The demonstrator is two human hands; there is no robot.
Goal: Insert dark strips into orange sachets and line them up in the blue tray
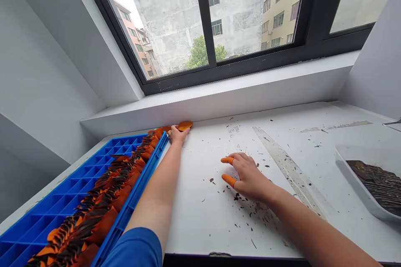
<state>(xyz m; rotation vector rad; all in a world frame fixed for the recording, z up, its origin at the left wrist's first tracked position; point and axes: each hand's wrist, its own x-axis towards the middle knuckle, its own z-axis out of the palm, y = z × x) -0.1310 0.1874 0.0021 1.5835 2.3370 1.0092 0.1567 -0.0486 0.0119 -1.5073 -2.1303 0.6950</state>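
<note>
My left hand (178, 134) reaches to the far end of the blue tray, near the wall. Its fingers are closed round the edge of a flat, rounded orange piece (185, 125); the fingertips are partly hidden. Long rows of thin orange and dark brown pieces (114, 190) stand packed on edge in the blue tray (58, 200). Over the middle of the white table, my right hand (249, 174) is empty, with thumb and index finger spread apart. Orange finger cots cover those two fingertips.
Dark crumbs (250, 208) are scattered over the white table (194, 217). A strip of clear tape (291, 171) runs across it. At the right stands a translucent tub (354, 183) holding dark, ridged pieces (376, 183). Behind the table are a low ledge (219, 100) and a window.
</note>
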